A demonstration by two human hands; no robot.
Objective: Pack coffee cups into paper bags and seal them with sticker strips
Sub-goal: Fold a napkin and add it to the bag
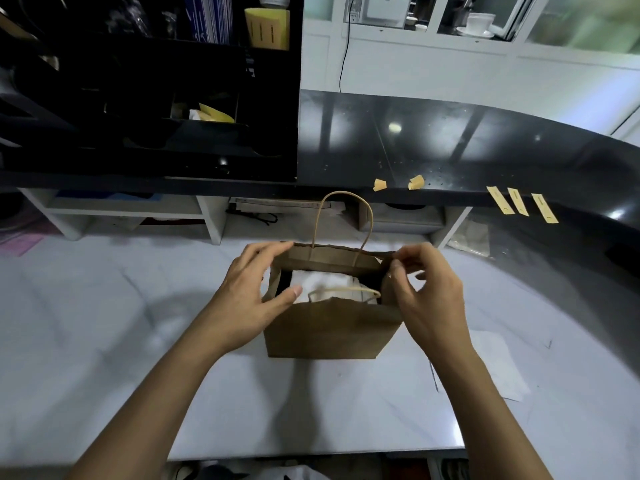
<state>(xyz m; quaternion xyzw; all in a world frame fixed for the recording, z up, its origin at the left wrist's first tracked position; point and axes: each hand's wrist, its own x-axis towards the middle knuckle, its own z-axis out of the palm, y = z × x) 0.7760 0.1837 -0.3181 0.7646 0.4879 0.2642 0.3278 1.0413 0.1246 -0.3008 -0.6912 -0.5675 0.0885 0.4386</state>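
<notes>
A brown paper bag (329, 329) stands upright on the white table (104, 323), its mouth open. Something white (325, 284) sits inside it; I cannot tell its shape. One twisted handle (346, 216) stands up at the back and the other lies across the opening. My left hand (249, 289) holds the bag's left side, fingers on the back rim and thumb at the front rim. My right hand (429, 289) pinches the right top corner of the bag. Three yellow sticker strips (519, 204) hang from the edge of the black counter at the right.
The black counter (450, 143) runs behind and curves round to the right, with two curled sticker scraps (398, 183) on its edge. A black rack (149, 98) stands at back left. A white paper sheet (498, 365) lies on the table at right. Shelves sit under the counter.
</notes>
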